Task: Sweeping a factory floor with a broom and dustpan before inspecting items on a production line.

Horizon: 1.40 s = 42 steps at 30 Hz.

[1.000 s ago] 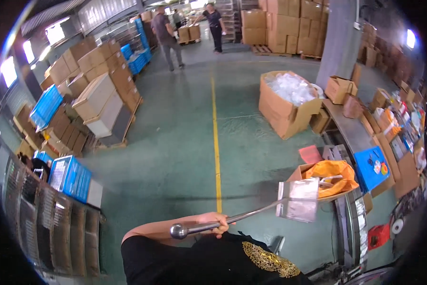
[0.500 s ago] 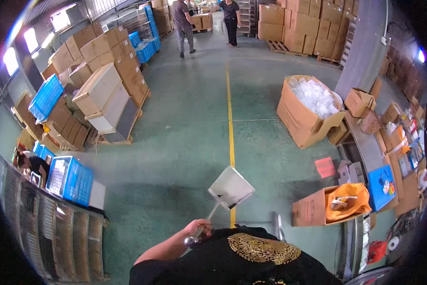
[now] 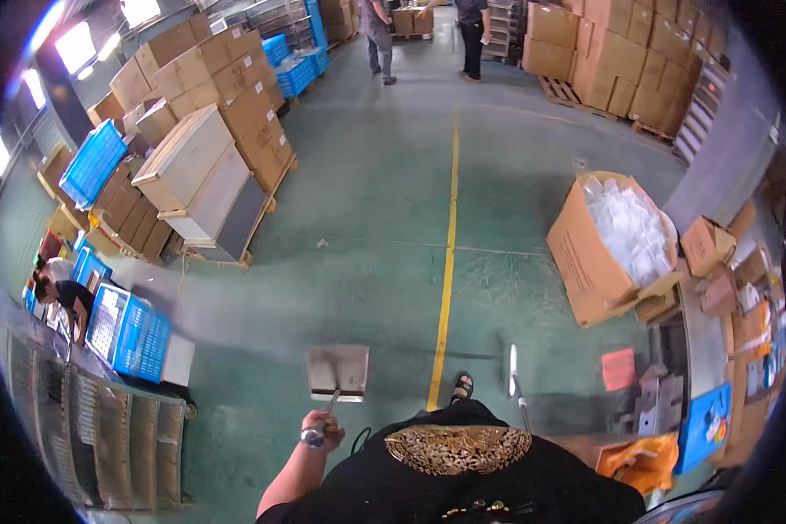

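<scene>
My left hand is wrapped round the handle of a long-handled dustpan, and a watch sits on that wrist. The pan hangs beyond the hand, left of the yellow floor line, with its flat side facing up. To the right, a broom with a narrow pale head and a grey handle stands at the floor. The broom's handle runs back behind my black shirt, which hides its upper end. My right hand is out of sight. My sandalled foot shows between dustpan and broom.
A big carton of clear plastic pieces stands ahead right, near a red floor patch. Stacked cartons and blue crates line the left. Two people stand far ahead; another person bends at the left bench.
The dustpan has swung left, from over the yellow line to beside it. The broom's head has come into view at right. The carton of plastic is nearer, and my foot now shows.
</scene>
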Tool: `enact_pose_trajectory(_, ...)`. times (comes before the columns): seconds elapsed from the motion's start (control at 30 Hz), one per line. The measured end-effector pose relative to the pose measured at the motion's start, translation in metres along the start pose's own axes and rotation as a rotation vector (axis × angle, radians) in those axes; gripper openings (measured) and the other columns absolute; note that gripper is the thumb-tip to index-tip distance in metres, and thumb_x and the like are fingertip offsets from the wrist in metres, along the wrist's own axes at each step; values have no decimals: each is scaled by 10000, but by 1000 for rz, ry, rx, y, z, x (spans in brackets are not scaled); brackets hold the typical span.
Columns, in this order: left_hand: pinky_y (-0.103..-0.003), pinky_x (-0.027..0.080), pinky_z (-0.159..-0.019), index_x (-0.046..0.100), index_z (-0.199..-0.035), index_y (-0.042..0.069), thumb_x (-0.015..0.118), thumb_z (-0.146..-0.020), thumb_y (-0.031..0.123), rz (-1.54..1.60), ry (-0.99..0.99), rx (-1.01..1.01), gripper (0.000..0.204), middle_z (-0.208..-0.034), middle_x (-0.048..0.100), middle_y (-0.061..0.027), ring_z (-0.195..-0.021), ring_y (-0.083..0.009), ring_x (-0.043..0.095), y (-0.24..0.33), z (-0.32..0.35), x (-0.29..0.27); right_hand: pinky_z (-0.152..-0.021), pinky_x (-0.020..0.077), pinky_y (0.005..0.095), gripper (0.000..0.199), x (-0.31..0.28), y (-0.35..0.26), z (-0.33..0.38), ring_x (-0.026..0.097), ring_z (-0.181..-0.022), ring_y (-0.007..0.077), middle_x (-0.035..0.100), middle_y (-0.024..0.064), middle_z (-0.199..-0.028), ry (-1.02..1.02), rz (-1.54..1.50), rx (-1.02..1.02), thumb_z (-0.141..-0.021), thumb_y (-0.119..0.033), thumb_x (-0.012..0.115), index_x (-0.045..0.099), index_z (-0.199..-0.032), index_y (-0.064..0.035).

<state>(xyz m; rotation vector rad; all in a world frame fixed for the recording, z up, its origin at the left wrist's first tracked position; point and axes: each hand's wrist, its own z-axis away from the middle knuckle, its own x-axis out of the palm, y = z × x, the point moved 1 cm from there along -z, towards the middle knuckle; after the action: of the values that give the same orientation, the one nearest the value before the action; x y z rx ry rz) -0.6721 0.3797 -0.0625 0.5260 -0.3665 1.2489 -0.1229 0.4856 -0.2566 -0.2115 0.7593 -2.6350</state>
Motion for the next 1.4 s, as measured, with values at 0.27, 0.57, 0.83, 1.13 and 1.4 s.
enact_pose_trajectory(0.27,-328,379,-446,400,-511,107,415,-625,223,374,204,197,163,-436,399,-23,-350,-172,355,58,-91,112,-426,321,242,137,-34,-333,-72,415,-463,122,418,29,-492,-278,84,-176,-691,-124,470,458,-568,-65)
enact_pose_trajectory(0.57,-266,380,-416,343,-485,109,469,-608,266,498,364,206,236,-428,381,-2,-339,-132,342,211,-263,233,-302,310,299,79,-34,-584,-241,356,-348,139,365,52,-469,49,80,242,-631,-81,473,418,-589,-42)
enact_pose_trajectory(0.83,-266,407,-463,347,-487,103,460,-627,241,412,277,213,227,-450,385,0,-365,-133,358,392,-393,400,-295,258,273,63,26,-790,-381,352,-349,132,345,31,-475,187,-91,149,-663,-50,439,418,-719,-66)
enact_pose_trajectory(1.13,-252,370,-456,446,-605,41,461,-622,259,364,278,412,219,-486,435,4,-418,-139,413,558,-504,568,-330,253,266,198,55,-1035,-630,337,-367,104,326,-3,-425,-128,341,95,-643,-61,549,415,-500,-82)
enact_pose_trajectory(1.4,-266,420,-461,489,-784,-49,426,-641,250,327,261,461,338,-455,396,14,-363,-118,371,719,-586,705,-289,175,259,320,205,-1303,-851,279,-303,131,298,13,-374,-244,221,185,-719,-139,453,355,-416,-123)
